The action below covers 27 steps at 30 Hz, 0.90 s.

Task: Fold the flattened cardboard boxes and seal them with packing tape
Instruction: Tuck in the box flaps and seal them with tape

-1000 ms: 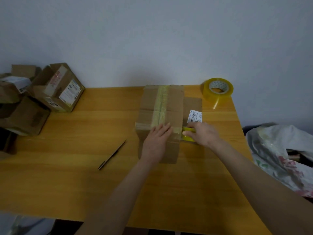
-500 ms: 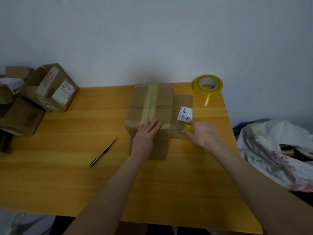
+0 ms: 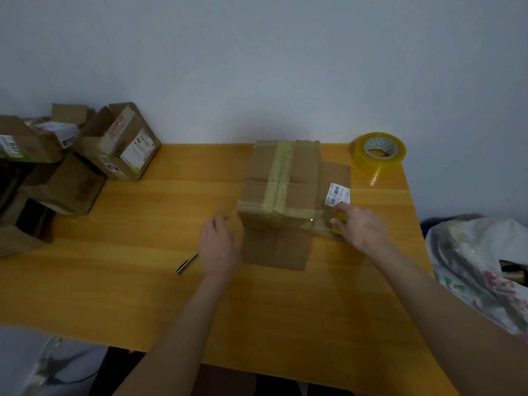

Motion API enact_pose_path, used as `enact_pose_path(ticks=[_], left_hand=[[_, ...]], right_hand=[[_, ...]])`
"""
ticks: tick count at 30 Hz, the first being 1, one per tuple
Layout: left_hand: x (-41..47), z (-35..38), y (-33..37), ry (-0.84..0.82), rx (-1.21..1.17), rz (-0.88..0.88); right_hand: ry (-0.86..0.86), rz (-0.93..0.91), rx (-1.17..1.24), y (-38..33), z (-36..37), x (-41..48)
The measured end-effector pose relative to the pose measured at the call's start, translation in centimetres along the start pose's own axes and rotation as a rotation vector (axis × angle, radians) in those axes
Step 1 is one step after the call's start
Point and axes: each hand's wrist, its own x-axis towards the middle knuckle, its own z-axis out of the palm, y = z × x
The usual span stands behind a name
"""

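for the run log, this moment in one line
step: taping brown cardboard box | left hand: beside box, grip unclear | right hand: grips small yellow object, clear tape strip stretched to box

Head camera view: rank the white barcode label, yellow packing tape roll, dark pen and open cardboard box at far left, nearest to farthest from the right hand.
From the right hand, holding a small yellow object:
1. White barcode label, just beyond it.
2. Yellow packing tape roll, back right corner.
3. Dark pen, left of the taped cardboard box.
4. Open cardboard box, far left.
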Motion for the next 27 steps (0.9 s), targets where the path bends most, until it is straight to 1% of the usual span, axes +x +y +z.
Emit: enact_pose_path(ticks=[2, 3, 4, 6, 8, 11, 13, 17, 19, 23, 27], left_hand=[[0.3, 0.1, -3.0, -0.098, 0.114, -0.190], [0.4, 0.3, -4.4, -0.144, 0.166, -0.257], [0.4, 0.5, -5.8, -0.196, 0.221, -0.297], [0.3, 0.7, -7.5, -0.292, 0.303, -0.320], [0.0, 0.5, -7.5, -0.301, 0.292, -0.282], [-1.7, -0.9, -5.0, -0.234, 0.140, -0.208], [-3.5, -2.1, -2.7, -0.206, 0.080, -0.058], [-6.2, -3.8, 3.9, -0.191, -0.151, 0.188], [-6.7, -3.8, 7.3, -0.191, -0.207, 0.260], [-6.8, -3.2, 11.8, -0.219, -0.214, 0.231], [-6.9, -2.6, 13.8, -0.205, -0.197, 0.214]], right_hand=[[0.001, 0.007, 0.007, 0.0, 0.0, 0.0], [0.002, 0.009, 0.010, 0.0, 0.0, 0.0], [0.002, 0.012, 0.011, 0.0, 0.0, 0.0], [-0.003, 0.020, 0.008, -0.2, 0.1, 0.1], [-0.009, 0.026, 0.002, -0.3, 0.1, 0.2], [-0.014, 0.017, 0.015, -0.1, 0.1, 0.2], [-0.015, 0.004, 0.046, 0.2, 0.0, 0.2], [-0.016, -0.006, 0.118, 0.9, -0.3, 0.1], [-0.003, -0.017, 0.137, 1.0, -0.3, 0.1], [0.028, -0.011, 0.151, 1.0, -0.2, 0.2], [0.040, -0.016, 0.142, 1.0, 0.1, 0.4]])
